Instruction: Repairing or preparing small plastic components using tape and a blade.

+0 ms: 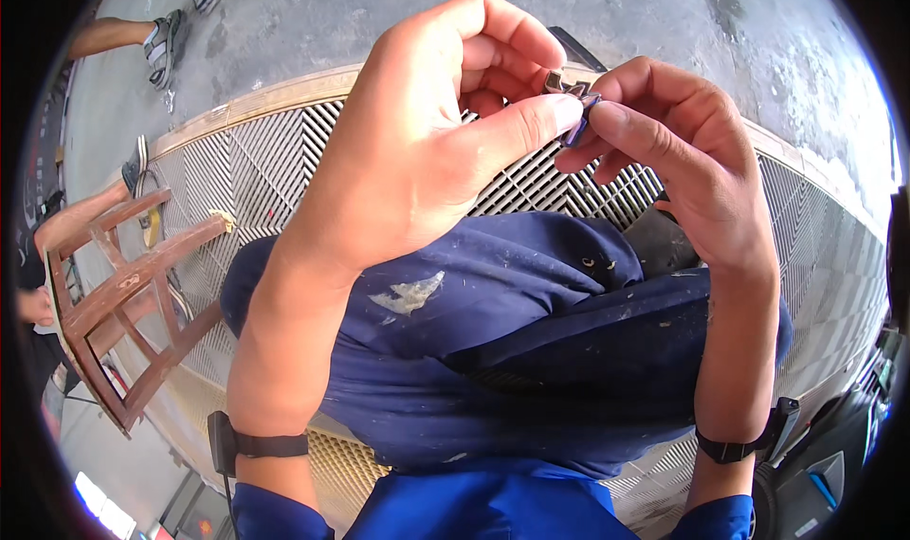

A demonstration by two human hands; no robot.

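Observation:
My left hand and my right hand are raised close to the camera, fingertips meeting. Between them they pinch a small metal piece with a dark bluish part just under it. The left thumb and curled fingers press on it from the left, while the right forefinger and thumb hold it from the right. Most of the piece is hidden by the fingers. Below the hands lies dark blue cloth, stained with pale smears, over my lap.
A large white slatted grate panel with a wooden rim lies on the grey concrete floor. A reddish wooden stool stands at the left. Another person's sandalled feet show at the top left. Both my wrists wear black bands.

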